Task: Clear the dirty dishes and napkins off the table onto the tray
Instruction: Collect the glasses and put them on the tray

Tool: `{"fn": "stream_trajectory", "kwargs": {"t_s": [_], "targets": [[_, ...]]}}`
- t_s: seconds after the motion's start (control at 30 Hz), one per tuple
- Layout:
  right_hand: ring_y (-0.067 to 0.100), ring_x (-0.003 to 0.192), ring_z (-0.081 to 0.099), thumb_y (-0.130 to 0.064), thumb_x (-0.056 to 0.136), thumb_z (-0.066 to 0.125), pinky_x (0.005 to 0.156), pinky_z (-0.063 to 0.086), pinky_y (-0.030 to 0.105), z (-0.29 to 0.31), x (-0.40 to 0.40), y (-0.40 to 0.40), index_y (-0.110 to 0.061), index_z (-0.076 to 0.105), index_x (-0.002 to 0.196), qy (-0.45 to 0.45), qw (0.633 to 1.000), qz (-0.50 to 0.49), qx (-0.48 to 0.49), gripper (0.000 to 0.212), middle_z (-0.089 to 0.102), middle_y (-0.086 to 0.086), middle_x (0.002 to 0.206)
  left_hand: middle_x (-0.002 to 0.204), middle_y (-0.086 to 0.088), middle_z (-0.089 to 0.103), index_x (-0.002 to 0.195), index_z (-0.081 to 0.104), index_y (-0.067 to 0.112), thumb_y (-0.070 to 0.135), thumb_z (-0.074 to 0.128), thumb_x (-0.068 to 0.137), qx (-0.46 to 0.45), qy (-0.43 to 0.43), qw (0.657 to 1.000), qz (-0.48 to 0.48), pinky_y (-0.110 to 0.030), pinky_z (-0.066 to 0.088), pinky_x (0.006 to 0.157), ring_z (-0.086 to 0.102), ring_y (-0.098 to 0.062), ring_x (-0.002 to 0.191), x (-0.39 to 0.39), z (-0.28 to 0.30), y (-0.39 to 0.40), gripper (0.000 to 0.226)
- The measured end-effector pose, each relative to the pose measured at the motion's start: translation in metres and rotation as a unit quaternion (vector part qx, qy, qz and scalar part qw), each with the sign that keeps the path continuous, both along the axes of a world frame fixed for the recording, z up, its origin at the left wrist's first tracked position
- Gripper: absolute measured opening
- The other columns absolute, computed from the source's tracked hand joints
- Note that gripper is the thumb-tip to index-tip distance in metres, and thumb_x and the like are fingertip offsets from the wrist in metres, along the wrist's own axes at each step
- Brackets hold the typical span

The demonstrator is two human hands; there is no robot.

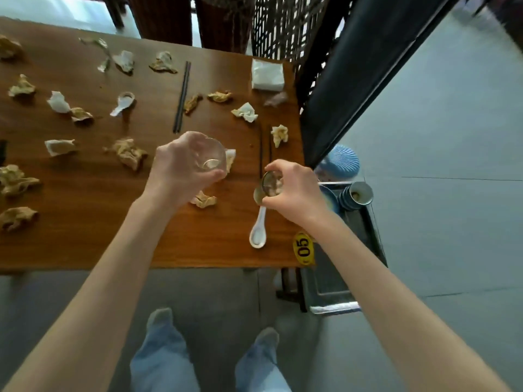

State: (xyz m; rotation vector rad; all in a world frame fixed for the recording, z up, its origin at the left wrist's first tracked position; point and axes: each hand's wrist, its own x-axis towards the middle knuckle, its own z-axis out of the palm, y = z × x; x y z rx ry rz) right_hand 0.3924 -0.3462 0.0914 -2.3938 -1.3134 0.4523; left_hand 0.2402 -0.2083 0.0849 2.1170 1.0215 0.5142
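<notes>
Two bare forearms reach from the near edge over the wooden table. At the left hand, the fingers curl round a clear drinking glass held just above the table, near its middle. Close to the right edge, the right hand pinches a smaller glass between thumb and fingertips; something brownish sits inside it. This glass is just above the bowl end of a white ceramic spoon, whose handle points toward the near edge. A yellow tag marked 05 sits at the near right corner. Crumpled napkins, some white and some stained brown, are scattered over the whole table: one lies just below the left hand, another to its left, another near the right edge. A second white spoon lies farther back, and a pair of dark chopsticks runs toward the far edge. Another dark pair lies beyond the right hand. A stack of clean white napkins rests at the far right corner. Beside the right edge and lower, a metal tray carries stacked blue cups.
</notes>
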Motion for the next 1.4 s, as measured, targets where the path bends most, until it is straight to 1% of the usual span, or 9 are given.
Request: {"fn": "stream_trajectory", "kwargs": {"t_s": [0.1, 0.27, 0.37, 0.5, 0.77, 0.93, 1.07, 1.3, 1.4], "targets": [[0.019, 0.103, 0.059, -0.026, 0.068, 0.081, 0.083, 0.054, 0.034, 0.001, 0.033, -0.034, -0.019, 0.057, 0.119, 0.001, 1.000, -0.002, 0.000, 0.056, 0.064, 0.002, 0.113, 0.110, 0.005, 0.064, 0.115, 0.058, 0.026, 0.030, 0.086, 0.063, 0.009, 0.001, 1.000, 0.015, -0.016, 0.048, 0.068, 0.063, -0.010, 0.089, 0.036, -0.008, -0.038, 0.059], [0.020, 0.100, 0.060, -0.022, 0.067, 0.078, 0.085, 0.052, 0.036, -0.002, 0.091, -0.079, -0.016, 0.060, 0.117, 0.009, 1.000, -0.021, -0.013, 0.054, 0.066, 0.004, 0.109, 0.097, 0.012, 0.061, 0.115, 0.059, 0.024, 0.032, 0.085, 0.063, -0.012, 0.005, 1.000, -0.009, -0.005, 0.038, 0.059, 0.058, 0.000, 0.077, 0.096, -0.021, -0.081, 0.058], [0.020, 0.098, 0.060, -0.019, 0.066, 0.075, 0.085, 0.050, 0.033, -0.007, 0.126, -0.097, -0.018, 0.060, 0.117, 0.011, 0.998, -0.051, -0.027, 0.052, 0.066, 0.004, 0.109, 0.100, 0.013, 0.062, 0.117, 0.058, 0.024, 0.031, 0.084, 0.066, -0.023, 0.008, 0.999, -0.033, -0.004, 0.038, 0.062, 0.059, -0.003, 0.084, 0.134, -0.029, -0.096, 0.058], [0.018, 0.097, 0.059, -0.015, 0.065, 0.075, 0.081, 0.044, 0.024, -0.015, 0.172, -0.118, -0.018, 0.061, 0.116, 0.006, 0.994, -0.090, -0.056, 0.053, 0.065, 0.003, 0.110, 0.099, 0.013, 0.061, 0.115, 0.058, 0.025, 0.030, 0.084, 0.065, -0.032, 0.000, 0.998, -0.060, -0.007, 0.038, 0.067, 0.058, -0.006, 0.087, 0.189, -0.039, -0.105, 0.056], [0.021, 0.097, 0.059, -0.016, 0.066, 0.075, 0.083, 0.048, 0.030, -0.049, 0.259, -0.162, -0.018, 0.060, 0.117, 0.030, 0.985, -0.152, -0.077, 0.053, 0.065, 0.003, 0.109, 0.106, 0.000, 0.066, 0.116, 0.058, 0.018, 0.029, 0.086, 0.062, -0.044, 0.024, 0.992, -0.112, -0.028, 0.049, 0.082, 0.059, -0.016, 0.094, 0.294, -0.080, -0.136, 0.062], [0.021, 0.100, 0.059, -0.017, 0.068, 0.075, 0.085, 0.047, 0.030, -0.087, 0.303, -0.187, -0.018, 0.057, 0.121, 0.040, 0.983, -0.149, -0.095, 0.056, 0.063, 0.003, 0.114, 0.107, -0.002, 0.065, 0.116, 0.058, 0.018, 0.026, 0.087, 0.059, -0.087, 0.051, 0.990, -0.100, -0.030, 0.048, 0.088, 0.059, -0.017, 0.097, 0.336, -0.122, -0.176, 0.064], [0.020, 0.103, 0.058, -0.017, 0.071, 0.073, 0.086, 0.047, 0.030, -0.130, 0.335, -0.203, -0.017, 0.056, 0.122, 0.057, 0.986, -0.117, -0.103, 0.054, 0.062, 0.002, 0.116, 0.107, 0.000, 0.065, 0.115, 0.059, 0.017, 0.023, 0.087, 0.057, -0.120, 0.069, 0.988, -0.064, -0.024, 0.043, 0.087, 0.059, -0.017, 0.098, 0.364, -0.165, -0.212, 0.064], [0.025, 0.106, 0.056, -0.015, 0.076, 0.066, 0.084, 0.043, 0.030, -0.224, 0.378, -0.226, -0.016, 0.051, 0.125, 0.058, 0.989, -0.028, -0.131, 0.051, 0.058, 0.004, 0.121, 0.105, -0.004, 0.065, 0.113, 0.056, 0.018, 0.023, 0.086, 0.058, -0.108, 0.109, 0.988, 0.025, -0.036, 0.047, 0.088, 0.060, -0.023, 0.098, 0.407, -0.243, -0.255, 0.063], [0.028, 0.105, 0.056, -0.016, 0.079, 0.063, 0.082, 0.042, 0.032, -0.261, 0.389, -0.231, -0.015, 0.051, 0.123, 0.064, 0.989, -0.020, -0.133, 0.046, 0.058, 0.006, 0.120, 0.103, -0.004, 0.065, 0.112, 0.054, 0.019, 0.024, 0.085, 0.060, -0.112, 0.132, 0.984, 0.039, -0.033, 0.046, 0.084, 0.059, -0.024, 0.096, 0.422, -0.274, -0.269, 0.061]]}}
